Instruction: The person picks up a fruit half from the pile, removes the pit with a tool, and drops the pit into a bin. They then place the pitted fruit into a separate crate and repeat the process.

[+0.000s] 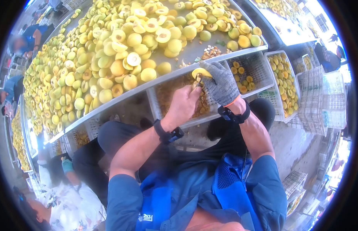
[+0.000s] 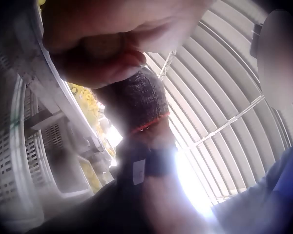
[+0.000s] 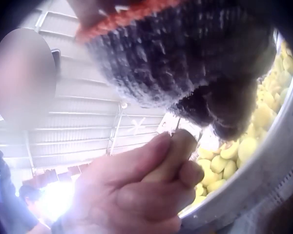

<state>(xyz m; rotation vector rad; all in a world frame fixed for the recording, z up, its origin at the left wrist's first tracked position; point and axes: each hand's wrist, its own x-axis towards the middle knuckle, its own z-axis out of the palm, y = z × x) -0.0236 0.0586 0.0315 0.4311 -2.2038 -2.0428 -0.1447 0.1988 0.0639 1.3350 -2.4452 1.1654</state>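
My bare left hand (image 1: 183, 101) grips a short tool (image 1: 198, 81) with a rounded wooden handle (image 3: 181, 146). A thin metal part juts from that handle towards the other hand in the right wrist view. In a grey knitted glove with an orange cuff, my right hand (image 1: 222, 82) holds a cut yellow stone fruit (image 1: 201, 72). The tool's tip meets the fruit in the head view. Both hands are close together over a white crate (image 1: 154, 102) containing brown pits and scraps (image 1: 202, 106). In the left wrist view the fruit is hidden.
A metal-edged table (image 1: 121, 95) bears a big heap of halved yellow fruit (image 1: 121, 50). Fruit halves lie in a grey crate (image 1: 259, 69) and a white crate (image 1: 269, 57) to the right. Stacked white crates (image 1: 321, 96) stand beyond. Another person (image 1: 75, 204) sits at the left.
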